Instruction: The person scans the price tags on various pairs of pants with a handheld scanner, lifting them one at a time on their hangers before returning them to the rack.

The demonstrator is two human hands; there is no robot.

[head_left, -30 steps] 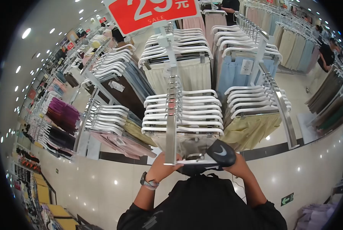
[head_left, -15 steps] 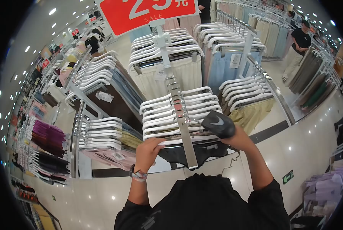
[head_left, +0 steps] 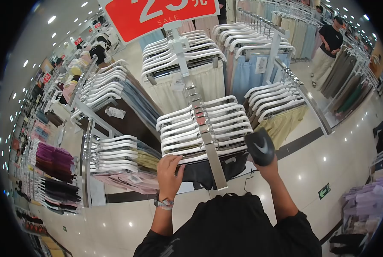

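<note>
Scanner [head_left: 260,147] one, right hand [head_left: 268,168]; left hand [head_left: 169,174] hanger [head_left: 208,155].

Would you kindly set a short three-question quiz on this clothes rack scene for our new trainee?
1. True or false: the left hand grips a white hanger at the front of the rack arm.
2. What does the right hand hold?
3. The sale sign is: A red, B blue, C green.

Key: 1 true. 2 a black item with a white swoosh. 3 A.
</note>
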